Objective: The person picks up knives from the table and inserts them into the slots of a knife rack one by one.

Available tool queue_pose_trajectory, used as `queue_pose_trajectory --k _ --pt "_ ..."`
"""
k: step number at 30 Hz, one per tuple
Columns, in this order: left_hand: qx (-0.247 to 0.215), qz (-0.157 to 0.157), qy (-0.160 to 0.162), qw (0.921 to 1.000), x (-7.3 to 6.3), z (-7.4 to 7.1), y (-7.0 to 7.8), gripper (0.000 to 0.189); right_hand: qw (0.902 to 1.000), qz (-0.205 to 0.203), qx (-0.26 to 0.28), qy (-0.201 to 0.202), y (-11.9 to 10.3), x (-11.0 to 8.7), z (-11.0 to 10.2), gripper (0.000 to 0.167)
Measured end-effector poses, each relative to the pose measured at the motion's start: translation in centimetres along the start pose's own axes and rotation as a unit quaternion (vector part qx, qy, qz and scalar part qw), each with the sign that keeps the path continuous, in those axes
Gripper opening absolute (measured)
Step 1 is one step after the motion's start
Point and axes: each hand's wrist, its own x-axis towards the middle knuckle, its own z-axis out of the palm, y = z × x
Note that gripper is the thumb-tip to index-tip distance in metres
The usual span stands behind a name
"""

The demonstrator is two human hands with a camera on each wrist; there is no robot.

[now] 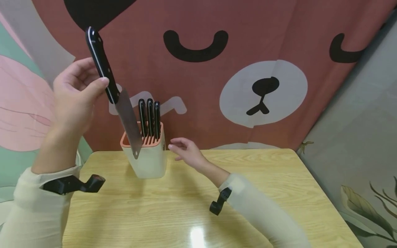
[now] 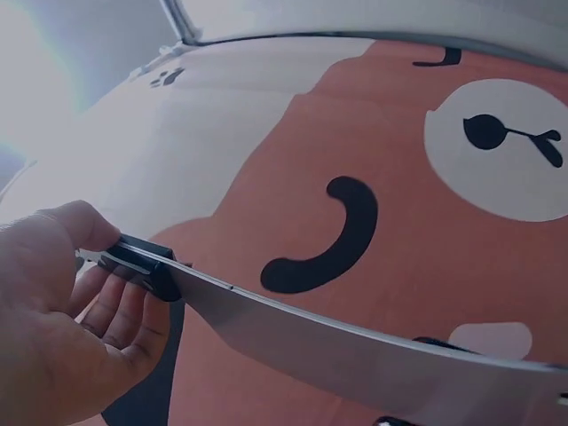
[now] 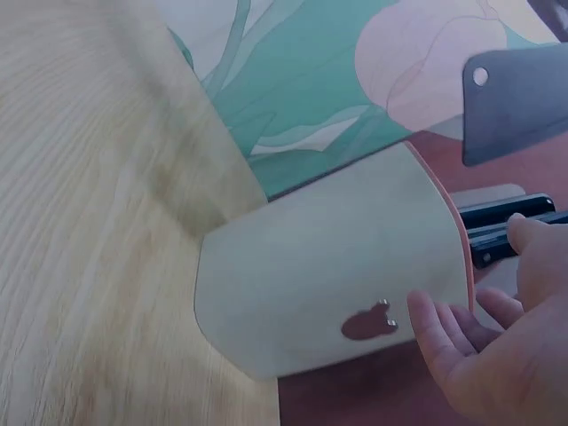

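Note:
My left hand point(image 1: 74, 93) pinches the black handle of a cleaver point(image 1: 128, 119) between thumb and fingers. The cleaver tilts, handle up and broad blade down, with its end overlapping the front of a white knife block point(image 1: 150, 162) in the head view. A hole shows at the blade's corner in the right wrist view. Inside the block's orange slotted top stand several black-handled knives point(image 1: 150, 117). Beside the block, on its right, my right hand point(image 1: 187, 151) is held with fingers loosely bent and nothing in them.
Under the block is a light wood-grain table point(image 1: 173, 213), whose back edge meets a red cloth point(image 1: 198, 79) printed with a bear face. A grey patterned cloth point(image 1: 356, 137) hangs along the right side. Black cameras are strapped to both wrists.

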Motion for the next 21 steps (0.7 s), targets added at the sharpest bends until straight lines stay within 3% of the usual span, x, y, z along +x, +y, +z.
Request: queue_pose_trajectory --k 7,14,21 --pt "-0.011 -0.032 0.022 0.9992 1.4 -0.7 0.2 0.035 0.9995 0.016 0.019 0.019 -0.3 0.9 2.0 0.052" --pt "0.044 -0.057 0.037 0.9967 2.2 -1.1 0.4 0.038 0.9981 0.023 0.033 0.046 -0.1 1.7 3.6 0.056" --pt "0.050 -0.069 0.045 0.9954 3.2 -1.4 -0.1 0.038 0.9978 0.022 0.030 0.055 -0.2 1.9 4.4 0.057"
